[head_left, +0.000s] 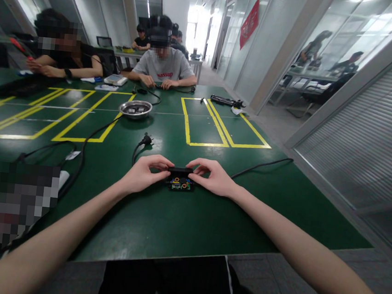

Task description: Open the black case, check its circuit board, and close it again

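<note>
Between my hands is an opened black power adapter with its circuit board [180, 184] showing, copper-coloured coils on it. A black plastic cover [181, 170] stands tilted up behind the board. My left hand [147, 174] pinches the cover's left end between thumb and fingers. At the other end my right hand [211, 177] grips it the same way. Whether the cover touches the board's lower shell, I cannot tell. Black cable runs out on both sides of the adapter, partly behind my hands, and a black plug [146, 140] lies beyond my left hand.
A steel bowl [135, 109] with small metal parts sits farther back on the green table [132, 233]. Yellow tape [206, 145] marks rectangles there. A black cable [263, 165] stretches right, and a black tool [226, 101] lies at the far edge. Two co-workers sit across the table.
</note>
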The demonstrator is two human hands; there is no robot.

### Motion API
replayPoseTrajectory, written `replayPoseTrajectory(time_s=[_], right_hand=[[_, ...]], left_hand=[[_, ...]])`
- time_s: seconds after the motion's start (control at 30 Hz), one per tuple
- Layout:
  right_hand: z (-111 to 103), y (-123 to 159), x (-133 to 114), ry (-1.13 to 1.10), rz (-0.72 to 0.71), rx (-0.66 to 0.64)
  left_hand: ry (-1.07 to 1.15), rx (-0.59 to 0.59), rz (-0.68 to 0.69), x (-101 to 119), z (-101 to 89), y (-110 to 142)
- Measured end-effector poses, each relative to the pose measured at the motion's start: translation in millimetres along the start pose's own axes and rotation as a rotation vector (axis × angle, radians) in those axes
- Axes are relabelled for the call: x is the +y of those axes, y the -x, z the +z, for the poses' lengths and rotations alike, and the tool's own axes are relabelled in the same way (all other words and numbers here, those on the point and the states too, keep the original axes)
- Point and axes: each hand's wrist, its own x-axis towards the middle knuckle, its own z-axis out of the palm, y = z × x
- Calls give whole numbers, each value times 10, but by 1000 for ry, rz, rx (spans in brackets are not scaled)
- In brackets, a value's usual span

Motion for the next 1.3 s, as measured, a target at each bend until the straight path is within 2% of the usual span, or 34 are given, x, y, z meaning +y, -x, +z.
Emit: replayPoseTrajectory(time_s=[0.13,0.3,0.43,0.57,0.87,1.03,1.17,1.3], right_hand=[[-28,9,-34,10,13,-2],[-72,17,-29,43,4,-107],[-103,32,-1,108,-98,-178],[-117,31,28,169,-198,-202],[-111,42,23,377,-297,-235],[-62,30,90,544,-387,-192],[-58,38,69,712,-441,-164],[-64,46,17,789,-429,-162]], left_hand=[[91,-51,-5,51,-16,7],[108,-125,3,66,-36,23],[111,-216,35,63,-45,37],[-53,-275,96,83,9,44],[-311,-192,219,31,122,42],[-514,-152,241,33,130,20],[-705,-158,277,45,137,5],[-770,-172,311,63,140,2]])
